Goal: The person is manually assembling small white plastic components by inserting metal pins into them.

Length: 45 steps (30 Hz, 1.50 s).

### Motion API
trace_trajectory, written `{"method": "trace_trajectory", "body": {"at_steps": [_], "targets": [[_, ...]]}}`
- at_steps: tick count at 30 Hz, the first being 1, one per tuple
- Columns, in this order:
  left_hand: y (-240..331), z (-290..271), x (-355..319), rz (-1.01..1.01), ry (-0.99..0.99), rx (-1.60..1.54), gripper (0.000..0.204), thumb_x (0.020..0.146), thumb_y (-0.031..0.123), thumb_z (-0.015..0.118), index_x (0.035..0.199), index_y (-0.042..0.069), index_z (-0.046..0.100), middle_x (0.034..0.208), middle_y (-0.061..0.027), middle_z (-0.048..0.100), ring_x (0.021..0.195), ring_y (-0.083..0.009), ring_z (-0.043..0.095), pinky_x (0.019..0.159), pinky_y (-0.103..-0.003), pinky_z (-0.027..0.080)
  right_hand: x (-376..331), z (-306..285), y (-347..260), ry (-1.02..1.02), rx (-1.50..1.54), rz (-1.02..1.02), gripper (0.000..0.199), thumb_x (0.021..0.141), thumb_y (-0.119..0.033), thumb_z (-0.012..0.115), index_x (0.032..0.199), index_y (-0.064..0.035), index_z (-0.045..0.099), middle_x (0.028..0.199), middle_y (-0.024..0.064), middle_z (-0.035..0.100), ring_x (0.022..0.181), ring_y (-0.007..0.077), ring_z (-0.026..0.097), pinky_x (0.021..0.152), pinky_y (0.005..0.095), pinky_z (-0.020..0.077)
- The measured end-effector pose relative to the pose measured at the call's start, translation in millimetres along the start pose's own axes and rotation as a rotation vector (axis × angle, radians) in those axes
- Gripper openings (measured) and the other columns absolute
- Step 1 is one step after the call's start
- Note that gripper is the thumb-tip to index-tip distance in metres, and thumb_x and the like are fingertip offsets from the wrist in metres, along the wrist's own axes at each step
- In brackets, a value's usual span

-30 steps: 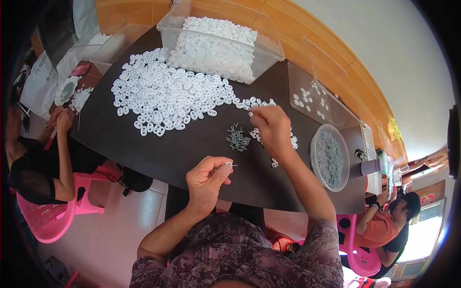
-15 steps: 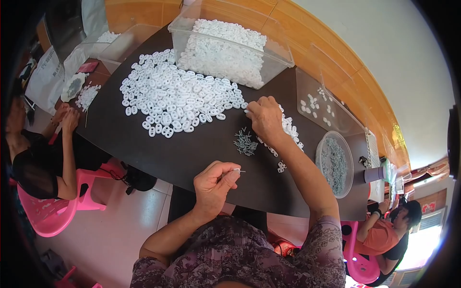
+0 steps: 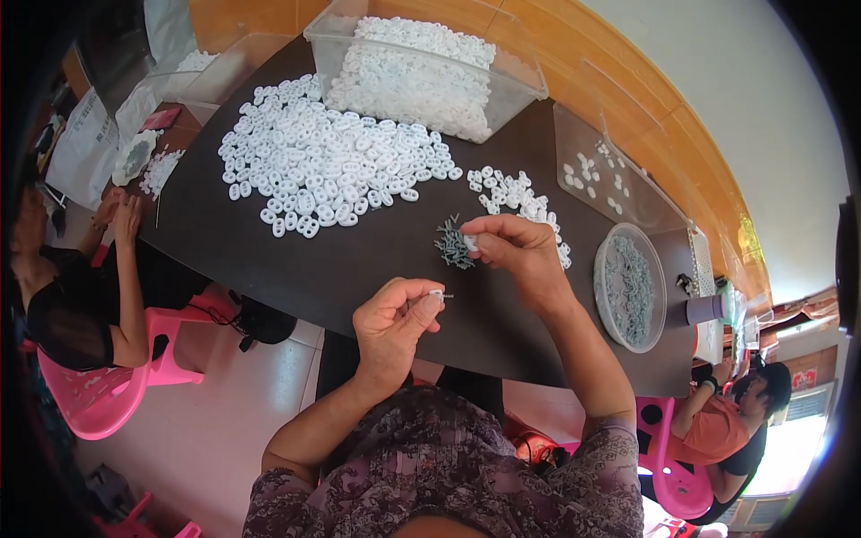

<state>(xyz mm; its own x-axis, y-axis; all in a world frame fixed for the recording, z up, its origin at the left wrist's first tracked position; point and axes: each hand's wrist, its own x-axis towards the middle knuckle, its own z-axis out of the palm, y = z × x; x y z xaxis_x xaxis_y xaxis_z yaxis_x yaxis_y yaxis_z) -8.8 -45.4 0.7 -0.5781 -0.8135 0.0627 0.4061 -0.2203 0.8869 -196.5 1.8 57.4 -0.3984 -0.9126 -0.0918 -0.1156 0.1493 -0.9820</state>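
The left hand (image 3: pixel 391 330) pinched a white piece (image 3: pixel 437 293), from which a screw (image 3: pixel 448 296) projected rightward, above the dark table (image 3: pixel 305 269); the right hand (image 3: pixel 518 253) gripped a second piece (image 3: pixel 471 242) near the screw pile (image 3: pixel 451 247).

Table (image 3: pixel 287 273): bin (image 3: pixel 517 82) stood far | loose pieces (image 3: pixel 327 157) lay before it | screw pile (image 3: pixel 450 247) nearer, right | screw bowl (image 3: pixel 600 291) farther right

the white oval pieces (image 3: pixel 332 161) look like smooth plastic, the heaped screws (image 3: pixel 451 251) like dull metal. the tabletop (image 3: pixel 377 264) is smooth and mostly matt. that storage bin (image 3: pixel 516 90) is clear, glossy plastic; the pink chair (image 3: pixel 170 345) over there shines, plastic too. the wall panelling (image 3: pixel 574 40) looks like varnished wood.
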Motion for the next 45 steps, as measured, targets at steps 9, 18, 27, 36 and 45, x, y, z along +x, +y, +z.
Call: {"method": "trace_trajectory", "body": {"at_steps": [9,18,27,36,45], "targets": [[8.1,4.9,-3.6,-0.071,0.001,-0.061,0.016,0.089,0.006,0.062,0.100,-0.005,0.064,0.084,-0.0089,0.064,0.063,-0.0089,0.057,0.060,-0.020,0.047,-31.6,10.7,8.1,-0.042,0.097,-0.005,0.017,0.086,-0.005,0.065,0.102,-0.0023,0.069,0.084,-0.0016,0.066,0.075,0.0048,0.056,0.066,0.0198,0.0448],[4.6,5.7,-10.4,-0.016,-0.006,-0.035,0.022,0.090,0.004,0.062,0.111,-0.002,0.060,0.091,-0.0043,0.063,0.076,-0.0062,0.059,0.062,-0.019,0.051,-45.0,19.5,12.6,0.006,0.114,0.018,0.017,0.086,-0.006,0.065,0.103,-0.0026,0.069,0.083,-0.0003,0.067,0.072,0.0038,0.055,0.062,0.0187,0.0437],[3.4,6.4,-14.7,-0.067,0.011,0.008,0.017,0.090,0.002,0.061,0.106,-0.002,0.060,0.087,-0.0030,0.063,0.073,-0.0036,0.058,0.060,-0.019,0.051,-51.7,26.2,8.9,0.033,0.137,0.007,0.019,0.085,-0.004,0.066,0.103,0.0001,0.068,0.086,0.0032,0.068,0.075,0.0063,0.058,0.065,0.0197,0.0447],[1.5,7.5,-16.0,-0.062,0.047,0.037,0.016,0.088,0.002,0.062,0.104,-0.001,0.060,0.084,-0.0020,0.063,0.069,-0.0026,0.057,0.060,-0.018,0.051,-53.4,32.5,9.3,0.040,0.110,-0.035,0.017,0.086,-0.001,0.065,0.102,0.0004,0.068,0.087,0.0025,0.068,0.079,0.0061,0.059,0.071,0.0203,0.0475],[-1.4,8.9,-16.9,-0.034,0.072,0.056,0.014,0.088,0.001,0.062,0.102,-0.001,0.061,0.083,-0.0008,0.063,0.069,-0.0019,0.056,0.060,-0.019,0.051,-55.5,37.8,12.6,0.060,-0.074,-0.146,0.016,0.085,0.001,0.064,0.100,-0.0008,0.068,0.084,0.0021,0.064,0.079,0.0073,0.058,0.071,0.0217,0.0470]]}}
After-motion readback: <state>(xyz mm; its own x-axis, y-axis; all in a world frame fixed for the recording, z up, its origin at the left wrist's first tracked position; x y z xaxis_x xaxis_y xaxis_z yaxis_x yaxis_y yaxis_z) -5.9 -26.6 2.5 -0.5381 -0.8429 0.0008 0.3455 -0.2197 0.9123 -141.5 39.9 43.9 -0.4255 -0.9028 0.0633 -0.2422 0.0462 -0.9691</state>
